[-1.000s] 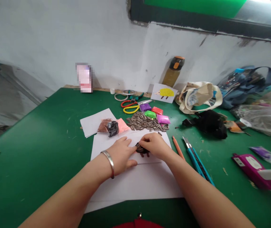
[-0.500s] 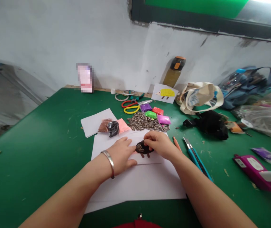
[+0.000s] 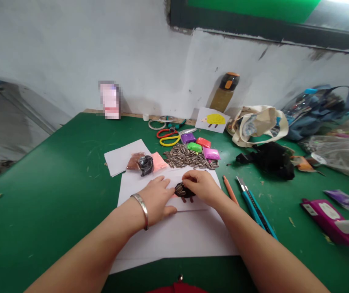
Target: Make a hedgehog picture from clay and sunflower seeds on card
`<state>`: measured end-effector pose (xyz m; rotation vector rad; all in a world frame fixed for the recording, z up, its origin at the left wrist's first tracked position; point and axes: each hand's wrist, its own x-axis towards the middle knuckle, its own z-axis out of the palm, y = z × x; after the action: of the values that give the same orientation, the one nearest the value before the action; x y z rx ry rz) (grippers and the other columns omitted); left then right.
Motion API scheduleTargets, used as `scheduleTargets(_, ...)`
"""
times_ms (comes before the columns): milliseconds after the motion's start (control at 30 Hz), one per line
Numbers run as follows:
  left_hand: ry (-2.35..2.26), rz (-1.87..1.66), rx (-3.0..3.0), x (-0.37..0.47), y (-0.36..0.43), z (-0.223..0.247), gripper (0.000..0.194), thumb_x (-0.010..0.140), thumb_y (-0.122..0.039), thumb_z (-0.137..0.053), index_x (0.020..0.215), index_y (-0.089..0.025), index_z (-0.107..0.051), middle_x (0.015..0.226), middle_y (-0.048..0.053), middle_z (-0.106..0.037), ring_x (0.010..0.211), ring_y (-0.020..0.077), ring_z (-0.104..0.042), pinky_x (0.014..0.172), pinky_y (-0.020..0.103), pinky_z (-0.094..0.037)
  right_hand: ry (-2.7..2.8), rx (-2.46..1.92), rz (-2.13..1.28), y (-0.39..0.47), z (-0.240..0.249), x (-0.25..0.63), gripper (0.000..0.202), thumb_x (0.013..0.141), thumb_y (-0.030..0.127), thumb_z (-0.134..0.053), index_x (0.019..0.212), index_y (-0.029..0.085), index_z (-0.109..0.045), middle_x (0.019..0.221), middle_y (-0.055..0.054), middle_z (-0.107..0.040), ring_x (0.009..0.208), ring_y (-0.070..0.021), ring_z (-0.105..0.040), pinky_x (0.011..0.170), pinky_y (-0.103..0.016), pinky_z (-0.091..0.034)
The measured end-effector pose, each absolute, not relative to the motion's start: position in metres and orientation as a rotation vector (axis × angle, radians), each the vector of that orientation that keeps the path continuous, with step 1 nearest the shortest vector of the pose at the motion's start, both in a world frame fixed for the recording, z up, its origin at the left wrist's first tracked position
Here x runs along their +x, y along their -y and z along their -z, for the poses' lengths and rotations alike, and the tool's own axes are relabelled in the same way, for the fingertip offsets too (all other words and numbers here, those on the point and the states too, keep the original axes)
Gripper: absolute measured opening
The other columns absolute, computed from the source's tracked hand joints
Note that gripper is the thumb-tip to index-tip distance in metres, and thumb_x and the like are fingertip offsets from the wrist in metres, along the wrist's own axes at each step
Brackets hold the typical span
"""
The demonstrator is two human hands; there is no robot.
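Observation:
A small white card [image 3: 192,206] lies on larger white sheets [image 3: 174,236]. On it is a black hedgehog shape [image 3: 187,192] with brown legs and several striped seeds at its left part. My left hand [image 3: 157,199], with a silver bracelet, lies flat on the card's left side, fingers spread. My right hand [image 3: 203,187] pinches at the top of the black shape; what is between its fingertips is too small to make out. Behind the card is a pile of sunflower seeds [image 3: 182,156], with purple, green, red and pink clay packs beside it.
Orange pen [image 3: 230,190] and teal cutter [image 3: 256,207] lie right of the sheets. Scissors [image 3: 170,140], a card with a yellow hedgehog [image 3: 213,119] and a bottle [image 3: 224,92] stand or lie behind. Bags [image 3: 258,126] and a magenta device [image 3: 330,219] are at the right.
My right hand has shifted slightly left over the black shape, its fingertips now nearer the seeds. My left hand has stayed almost where it was.

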<state>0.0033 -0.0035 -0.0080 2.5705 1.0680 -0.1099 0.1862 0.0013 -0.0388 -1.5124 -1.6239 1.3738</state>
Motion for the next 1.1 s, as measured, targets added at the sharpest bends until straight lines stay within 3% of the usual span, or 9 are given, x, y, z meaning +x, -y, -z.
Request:
scheduleTargets(167, -1.074, 0.135, 2.565, 0.004, 0.004, 0.008, 0.029, 0.075, -0.039, -0.060, 0.094, -0.017, -0.062, 0.095, 0.009, -0.055, 0.092, 0.0263, -0.046, 0.082, 0.038, -0.038, 1.658, -1.501, -1.354, -0.001, 0.044, 0.186, 0.010, 0.078, 0.025, -0.046, 0.074, 0.021, -0.054, 0.055, 0.002, -0.062, 0.041, -0.0122, -0.055, 0.039, -0.021, -0.041)
scheduleTargets(700, -1.086, 0.169, 2.588, 0.004, 0.004, 0.011, 0.036, 0.076, -0.042, -0.060, 0.099, -0.016, -0.063, 0.098, 0.011, -0.055, 0.095, 0.0282, -0.045, 0.084, 0.040, -0.038, 1.940, -1.702, -0.859, 0.000, 0.050, 0.181, 0.012, 0.079, 0.022, -0.047, 0.074, 0.021, -0.058, 0.063, 0.002, -0.065, 0.049, -0.0106, -0.053, 0.050, -0.020, -0.035)
scheduleTargets(967, -1.108, 0.219, 2.575, 0.005, 0.004, 0.008, 0.035, 0.076, -0.042, -0.058, 0.100, -0.015, -0.063, 0.100, 0.011, -0.054, 0.098, 0.0284, -0.045, 0.087, 0.040, -0.039, 1.843, -1.612, -1.114, -0.001, 0.045, 0.187, 0.019, 0.080, 0.024, -0.046, 0.083, 0.021, -0.064, 0.059, 0.002, -0.064, 0.049, -0.0115, -0.055, 0.050, -0.021, -0.039)
scheduleTargets(1033, -1.108, 0.213, 2.567, 0.005, 0.004, 0.007, 0.036, 0.076, -0.042, -0.059, 0.100, -0.016, -0.062, 0.100, 0.011, -0.054, 0.099, 0.0284, -0.045, 0.087, 0.040, -0.039, 1.786, -1.643, -1.062, -0.003, 0.042, 0.196, 0.022, 0.079, 0.027, -0.048, 0.091, 0.021, -0.065, 0.062, 0.002, -0.065, 0.054, -0.0129, -0.057, 0.051, -0.021, -0.040)
scheduleTargets(1100, -1.108, 0.211, 2.564, 0.005, 0.004, 0.006, 0.036, 0.076, -0.042, -0.059, 0.100, -0.016, -0.062, 0.100, 0.011, -0.054, 0.099, 0.0288, -0.044, 0.088, 0.040, -0.039, 1.804, -1.666, -0.970, -0.006, 0.038, 0.207, 0.021, 0.079, 0.028, -0.048, 0.086, 0.020, -0.067, 0.064, 0.001, -0.064, 0.059, -0.0138, -0.057, 0.053, -0.022, -0.040)
